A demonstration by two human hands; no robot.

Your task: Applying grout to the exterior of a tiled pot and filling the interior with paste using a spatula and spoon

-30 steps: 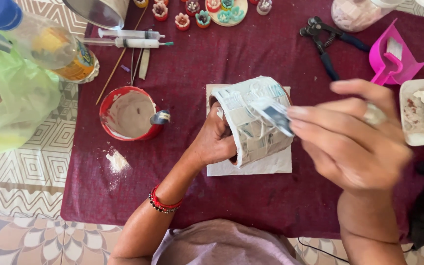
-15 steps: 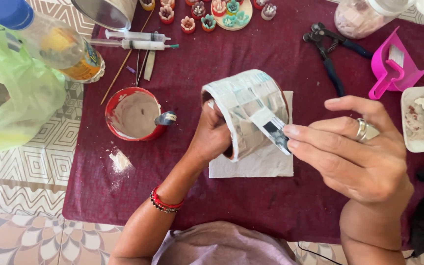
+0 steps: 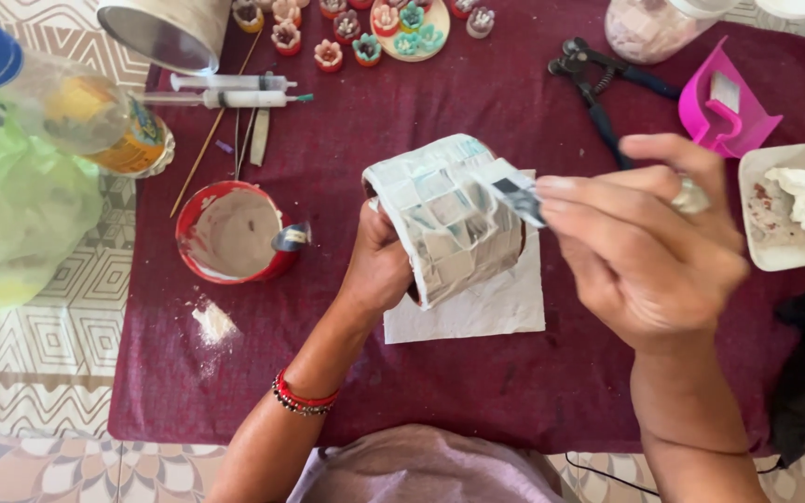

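Tiling a Pot: Items as Held

Mosaic-covered pot (image 3: 444,219): tilted on its side above the white paper sheet (image 3: 477,312), gripped inside the rim by the left hand (image 3: 379,265) so its wall is presented. Small grey tile (image 3: 514,196): pinched in the right hand (image 3: 649,247) against that wall. Red bowl of grey paste (image 3: 230,233): kept near on the tabletop (image 3: 328,121).

The left hand (image 3: 379,265) grips a pot (image 3: 444,219) covered in pale mosaic tiles, tilted on its side above a white paper sheet (image 3: 477,312). The right hand (image 3: 649,251) presses a small grey tool (image 3: 517,194) against the pot's tiles. On the dark red cloth (image 3: 477,84) sit a red bowl (image 3: 230,237) of grey paste, two syringes (image 3: 235,90), black pliers (image 3: 598,88) and a pink scoop (image 3: 724,107).
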